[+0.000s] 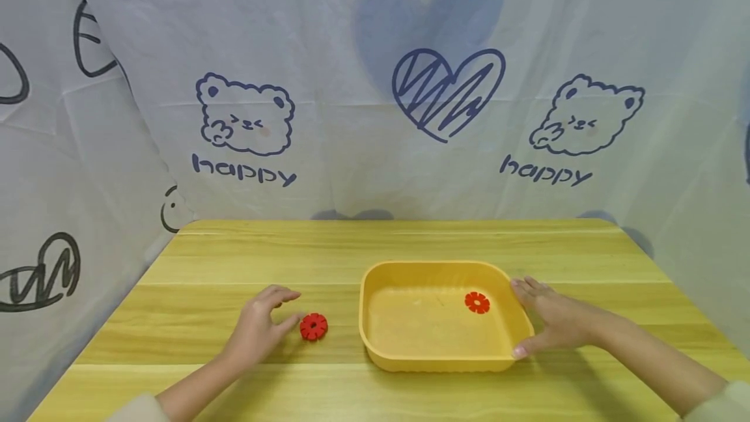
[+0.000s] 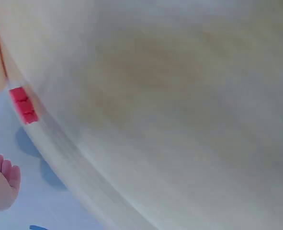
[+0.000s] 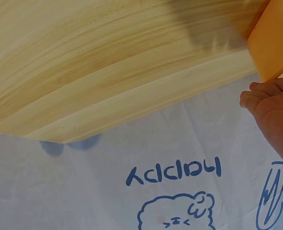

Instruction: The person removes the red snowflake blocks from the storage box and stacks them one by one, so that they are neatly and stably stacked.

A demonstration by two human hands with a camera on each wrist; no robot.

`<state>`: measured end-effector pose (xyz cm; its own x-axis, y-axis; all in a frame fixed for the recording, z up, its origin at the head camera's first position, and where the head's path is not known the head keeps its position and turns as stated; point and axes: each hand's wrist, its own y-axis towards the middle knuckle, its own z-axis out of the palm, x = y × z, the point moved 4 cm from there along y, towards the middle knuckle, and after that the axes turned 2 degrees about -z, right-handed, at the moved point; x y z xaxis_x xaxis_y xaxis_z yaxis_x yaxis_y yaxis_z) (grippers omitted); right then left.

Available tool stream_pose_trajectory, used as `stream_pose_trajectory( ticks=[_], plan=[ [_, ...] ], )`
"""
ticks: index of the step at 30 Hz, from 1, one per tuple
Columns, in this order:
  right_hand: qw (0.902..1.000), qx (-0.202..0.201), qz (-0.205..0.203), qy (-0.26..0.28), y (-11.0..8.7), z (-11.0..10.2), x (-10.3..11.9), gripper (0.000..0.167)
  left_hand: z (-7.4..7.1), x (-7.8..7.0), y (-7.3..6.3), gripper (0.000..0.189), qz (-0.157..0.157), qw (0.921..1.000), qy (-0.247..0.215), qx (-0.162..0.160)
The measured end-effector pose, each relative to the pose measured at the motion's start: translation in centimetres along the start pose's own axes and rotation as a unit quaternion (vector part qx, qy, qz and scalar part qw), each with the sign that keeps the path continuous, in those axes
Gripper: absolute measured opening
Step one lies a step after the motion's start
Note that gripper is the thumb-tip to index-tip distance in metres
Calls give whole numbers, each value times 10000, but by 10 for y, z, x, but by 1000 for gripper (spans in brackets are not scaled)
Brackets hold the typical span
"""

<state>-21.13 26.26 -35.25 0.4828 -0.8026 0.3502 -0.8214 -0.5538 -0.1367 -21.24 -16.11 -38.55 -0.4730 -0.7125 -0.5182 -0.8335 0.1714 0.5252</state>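
Observation:
A small stack of red notched plastic discs (image 1: 313,326), like snowflake building pieces, lies on the wooden table left of a yellow basin. Just left of it is my left hand (image 1: 258,324), thumb and fingers spread apart with nothing held; the thumb tip is very close to the stack, and I cannot tell if they touch. The left wrist view shows the stack (image 2: 24,105) edge-on. My right hand (image 1: 553,318) rests against the right side of the yellow basin (image 1: 448,365), thumb at the front corner and fingers farther back. One red disc (image 1: 477,303) lies inside the basin.
The wood-grain table (image 1: 281,246) ends at a pale cloth (image 1: 340,148) printed with bears, a heart and lettering. This cloth hangs behind the table and along its left and right sides.

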Motion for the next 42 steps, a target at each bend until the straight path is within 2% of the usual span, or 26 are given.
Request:
stream_pose_trajectory(
  ticks=[6, 11, 18, 25, 32, 42],
  plan=[
    [10000, 43, -11, 27, 1, 2, 0, 111, 4, -10, 11, 28, -253, 9993, -275, 44],
    [10000, 18, 2, 49, 1, 0, 0, 112, 10, -22, 21, 26, -198, 9979, -611, -10],
    [10000, -46, -10, 54, 6, 0, 2, 115, 25, -37, 32, 31, -331, 9935, -1085, 33],
    [10000, -21, -23, 74, 4, 1, 0, 115, 40, -51, 39, 27, -138, 9888, -1473, -182],
    [10000, -54, -42, 15, 1, 2, -3, 114, 58, -74, 48, 28, 193, 9814, -1901, -169],
    [10000, -71, -4, -35, 1, 2, -3, 116, 79, -92, 57, 30, 156, 9787, -2045, 16]
  ],
)
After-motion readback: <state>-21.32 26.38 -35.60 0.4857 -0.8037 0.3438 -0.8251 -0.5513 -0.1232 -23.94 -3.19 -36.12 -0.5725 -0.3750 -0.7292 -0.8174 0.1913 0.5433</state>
